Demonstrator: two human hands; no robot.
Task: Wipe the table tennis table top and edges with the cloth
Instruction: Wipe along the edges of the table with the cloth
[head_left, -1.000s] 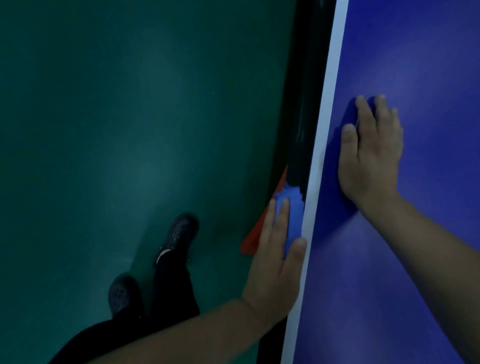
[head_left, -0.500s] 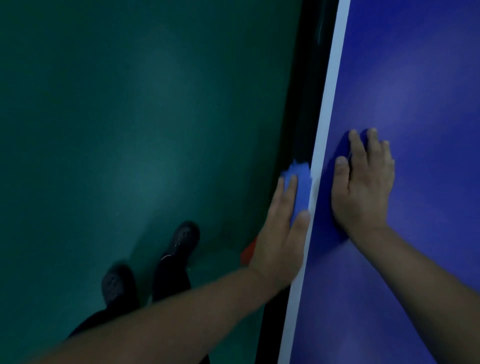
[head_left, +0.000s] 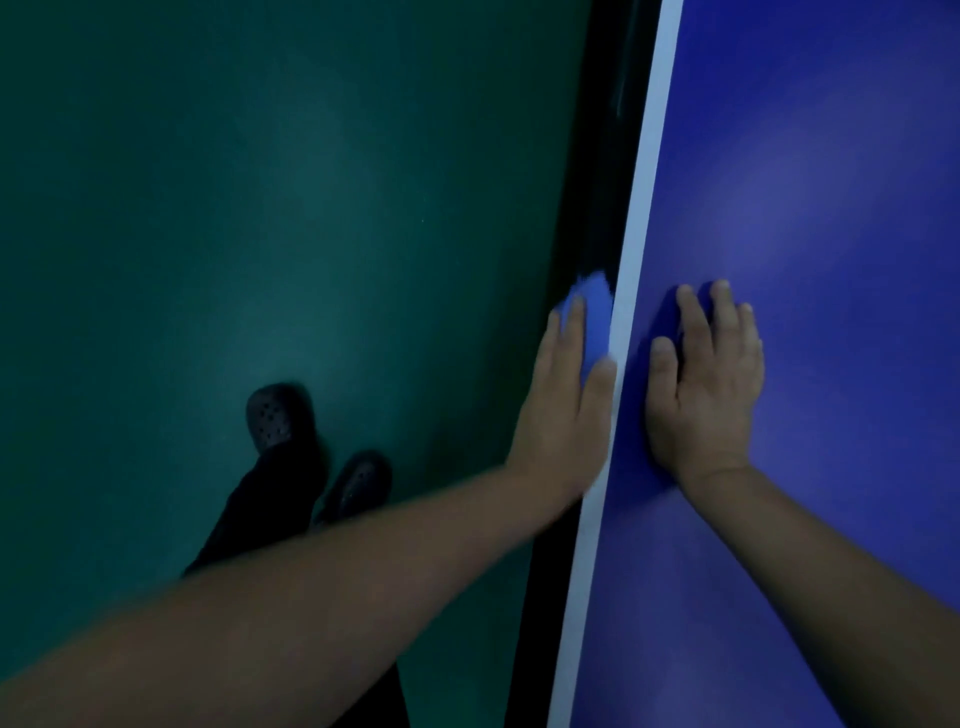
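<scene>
Starting from the near side, two bare forearms are seen reaching out over the dark green floor (head_left: 260, 208) and the blue table tennis table top (head_left: 831, 260). The left hand (head_left: 566, 410) is pressed against the side edge of the table, its fingers laid straight along that edge, and the soft blue cloth (head_left: 592, 317) is held flat between those fingers and the edge. The right hand (head_left: 706, 395) is laid flat and loose on the blue top, just beside the white stripe (head_left: 631, 291), with nothing held. The cloth is found on the left side of the stripe, right at the left fingertips. The edge runs long and straight away from the person, so the next wipe is probably to be pushed along that line. The left hand is the nearer one to the edge. Farther off, only the black side rail (head_left: 605, 156) and more stripe are seen.
</scene>
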